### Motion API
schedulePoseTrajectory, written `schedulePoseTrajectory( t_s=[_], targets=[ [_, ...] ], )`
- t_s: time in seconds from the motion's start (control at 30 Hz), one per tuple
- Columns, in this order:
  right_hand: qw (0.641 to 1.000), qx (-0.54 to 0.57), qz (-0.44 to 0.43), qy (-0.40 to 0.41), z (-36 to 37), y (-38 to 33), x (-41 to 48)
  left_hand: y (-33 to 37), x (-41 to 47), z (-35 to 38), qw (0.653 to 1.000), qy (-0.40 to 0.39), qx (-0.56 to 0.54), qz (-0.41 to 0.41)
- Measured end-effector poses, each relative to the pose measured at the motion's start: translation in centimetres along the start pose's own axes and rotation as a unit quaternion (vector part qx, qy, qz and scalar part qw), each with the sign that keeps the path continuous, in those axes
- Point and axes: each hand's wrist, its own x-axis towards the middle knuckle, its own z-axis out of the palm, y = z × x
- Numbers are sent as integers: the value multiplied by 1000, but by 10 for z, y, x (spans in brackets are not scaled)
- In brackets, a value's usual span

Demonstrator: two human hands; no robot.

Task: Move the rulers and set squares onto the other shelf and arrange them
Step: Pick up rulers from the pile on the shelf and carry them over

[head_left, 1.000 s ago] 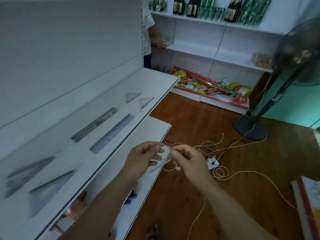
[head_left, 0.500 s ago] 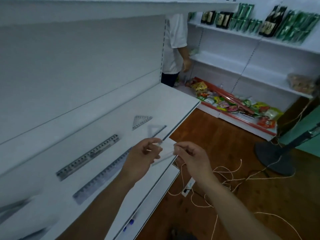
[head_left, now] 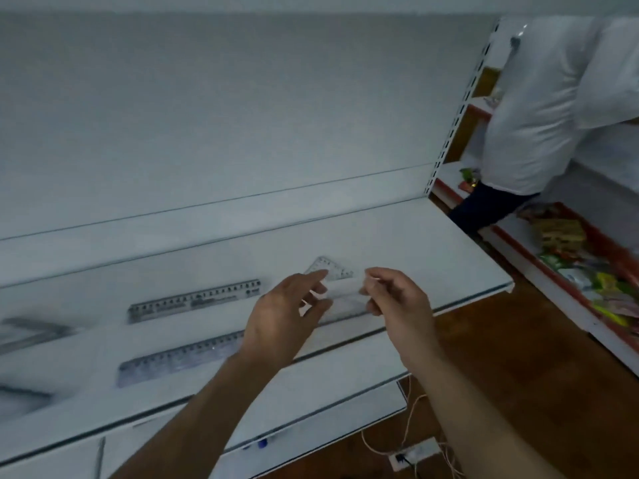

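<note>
Right of the rulers (head_left: 195,300) lying on the shelf (head_left: 415,243), pinching a clear piece (head_left: 344,291), ruler or set square unclear, by its ends with left hand (head_left: 287,316) and right hand (head_left: 397,305), apparently placing it, next likely needing lowering flat beside the lying set square (head_left: 330,269)

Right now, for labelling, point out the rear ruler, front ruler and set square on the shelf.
rear ruler (head_left: 195,299), head view, its middle.
front ruler (head_left: 181,356), head view, middle of its visible length.
set square (head_left: 333,269), head view, its upper part.

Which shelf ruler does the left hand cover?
The front ruler, nearer the shelf edge: its right end runs behind the left hand. The back ruler shows whole.
</note>
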Motion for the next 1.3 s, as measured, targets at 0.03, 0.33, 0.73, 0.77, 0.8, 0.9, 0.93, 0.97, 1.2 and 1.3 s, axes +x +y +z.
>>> schedulePoseTrajectory(
  t_s=[0.03,0.33,0.73,0.77,0.8,0.9,0.93,0.97,1.2,1.3],
  targets=[
    [999,-18,-11,-24,-6,3,6,1,1,4,1000,16,14,-10],
    [962,-135,-152,-185,-39,22,36,15,-12,21,990,60,93,-93],
    [905,-263,-289,-170,-47,51,56,10,-17,25,974,39,195,-112],
    [903,-264,-296,-166,-48,53,55,10,-18,26,973,35,197,-111],
    [900,-267,-303,-163,-47,55,55,9,-18,26,973,31,199,-110],
    [899,-268,-302,-168,-46,56,56,8,-21,27,973,20,195,-123],
    [898,-271,-301,-170,-46,56,57,7,-22,28,973,19,192,-126],
    [896,-277,-301,-172,-46,56,58,8,-22,28,973,18,189,-129],
    [881,-311,-303,-188,-46,61,60,8,-23,31,971,7,193,-140],
    [875,-323,-306,-190,-45,62,60,6,-23,32,971,1,191,-146]
  ],
)
